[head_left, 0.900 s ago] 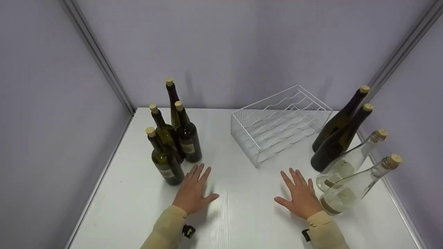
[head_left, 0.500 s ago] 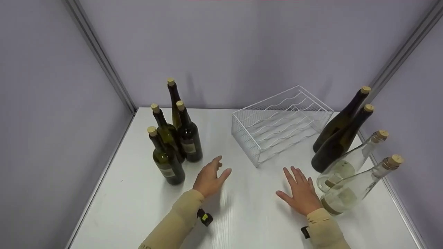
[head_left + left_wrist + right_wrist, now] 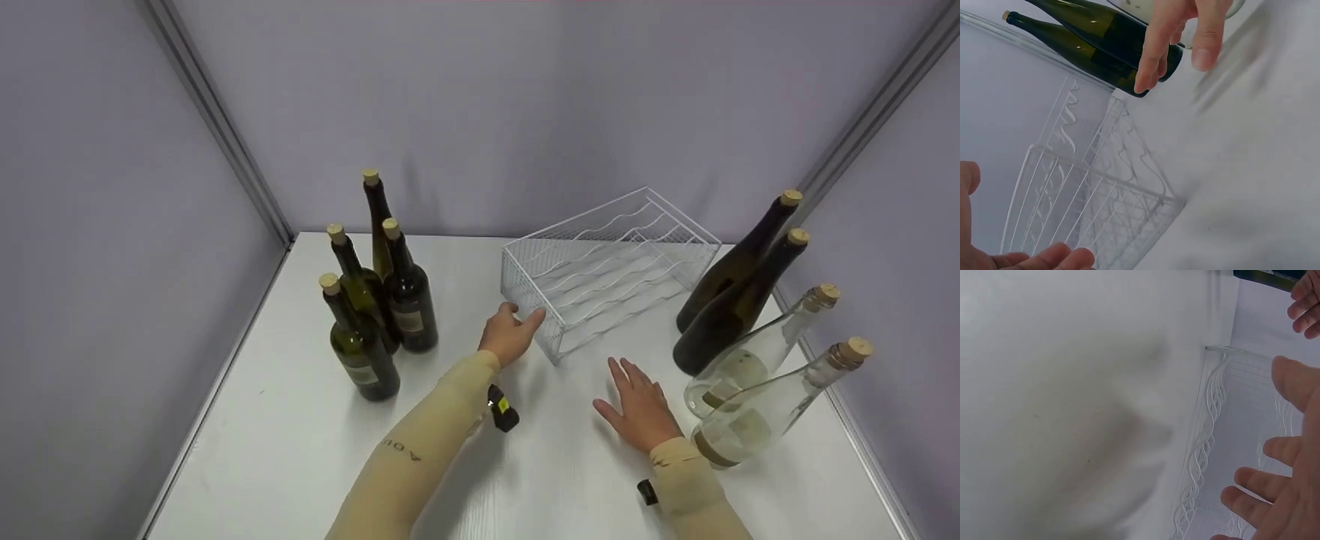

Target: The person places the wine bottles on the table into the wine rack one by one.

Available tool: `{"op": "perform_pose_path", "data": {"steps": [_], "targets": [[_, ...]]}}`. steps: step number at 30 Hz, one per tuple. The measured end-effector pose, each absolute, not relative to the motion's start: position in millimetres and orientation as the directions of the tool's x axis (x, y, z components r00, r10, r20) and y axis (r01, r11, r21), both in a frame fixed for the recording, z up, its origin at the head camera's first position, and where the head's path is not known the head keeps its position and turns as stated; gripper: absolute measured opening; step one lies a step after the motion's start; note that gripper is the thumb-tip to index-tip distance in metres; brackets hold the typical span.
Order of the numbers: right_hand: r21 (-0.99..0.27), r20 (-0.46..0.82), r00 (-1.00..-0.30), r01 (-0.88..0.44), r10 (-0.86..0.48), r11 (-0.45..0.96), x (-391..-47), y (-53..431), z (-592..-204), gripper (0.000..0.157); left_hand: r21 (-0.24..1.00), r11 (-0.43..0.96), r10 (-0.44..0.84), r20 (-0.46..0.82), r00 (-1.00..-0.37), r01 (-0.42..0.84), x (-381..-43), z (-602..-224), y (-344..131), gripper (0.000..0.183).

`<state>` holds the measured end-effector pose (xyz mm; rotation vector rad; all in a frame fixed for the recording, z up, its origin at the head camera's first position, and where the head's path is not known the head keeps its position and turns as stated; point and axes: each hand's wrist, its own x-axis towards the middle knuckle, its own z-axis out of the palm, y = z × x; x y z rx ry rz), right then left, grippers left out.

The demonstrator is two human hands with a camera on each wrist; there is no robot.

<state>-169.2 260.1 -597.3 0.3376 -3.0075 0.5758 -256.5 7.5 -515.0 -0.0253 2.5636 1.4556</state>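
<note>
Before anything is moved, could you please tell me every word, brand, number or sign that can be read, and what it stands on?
Left sleeve: a few dark letters, perhaps "AOU", not certain.
Nearest dark bottle on the left: label too small to read.
Dark bottle to its right: label too small to read.
Clear bottles: nothing readable.
White wire rack: no text visible.

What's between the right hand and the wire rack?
Only bare white tabletop lies between the right hand and the near corner of the wire rack, as the head view shows.
</note>
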Motion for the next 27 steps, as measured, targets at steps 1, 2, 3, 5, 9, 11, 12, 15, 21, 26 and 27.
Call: {"op": "perform_pose_path", "data": {"steps": [1, 2, 3, 5, 9, 11, 12, 15, 21, 26, 27], "targets": [[-0.361, 0.106, -0.974, -0.226, -0.201, 0.905, -170.1, 259.3, -597.8, 0.076, 0.848, 0.516, 0.074, -0.187, -0.980, -0.123, -259.8, -514.1, 12.2, 0.081], [-0.363, 0.111, -0.973, -0.228, -0.201, 0.903, -171.0, 258.6, -598.2, 0.077, 0.849, 0.508, 0.064, -0.203, -0.977, -0.143, -262.9, -513.2, 17.0, 0.083], [-0.365, 0.117, -0.973, -0.230, -0.201, 0.902, -171.8, 257.8, -598.6, 0.077, 0.848, 0.504, 0.053, -0.220, -0.974, -0.164, -265.5, -512.1, 21.7, 0.086], [-0.364, 0.126, -0.971, -0.235, -0.202, 0.901, -172.8, 256.0, -599.5, 0.077, 0.841, 0.502, 0.036, -0.253, -0.967, -0.202, -269.6, -510.5, 30.8, 0.091], [-0.363, 0.132, -0.970, -0.237, -0.202, 0.901, -173.4, 253.3, -602.4, 0.076, 0.821, 0.521, 0.020, -0.284, -0.959, -0.233, -273.9, -511.2, 47.5, 0.096], [-0.360, 0.126, -0.971, -0.236, -0.204, 0.903, -173.2, 252.8, -604.0, 0.075, 0.813, 0.536, 0.019, -0.281, -0.959, -0.228, -274.6, -512.9, 54.5, 0.096], [-0.359, 0.124, -0.971, -0.237, -0.205, 0.903, -173.2, 252.7, -604.8, 0.075, 0.810, 0.541, 0.014, -0.279, -0.960, -0.227, -274.9, -513.8, 57.3, 0.096], [-0.366, 0.117, -0.971, -0.236, -0.207, 0.900, -172.5, 251.5, -606.3, 0.074, 0.803, 0.547, -0.015, -0.273, -0.962, -0.236, -275.6, -515.3, 62.1, 0.092], [-0.385, 0.092, -0.973, -0.230, -0.211, 0.894, -169.3, 248.8, -605.8, 0.073, 0.821, 0.496, -0.078, -0.284, -0.956, -0.284, -277.7, -517.8, 63.5, 0.073], [-0.388, 0.063, -0.974, -0.224, -0.217, 0.894, -166.0, 247.0, -605.1, 0.073, 0.827, 0.471, -0.140, -0.272, -0.952, -0.306, -277.4, -527.9, 58.2, 0.068], [-0.390, 0.061, -0.974, -0.225, -0.219, 0.893, -165.4, 246.9, -604.3, 0.073, 0.831, 0.462, -0.140, -0.277, -0.951, -0.310, -277.7, -529.7, 56.5, 0.067]]}}
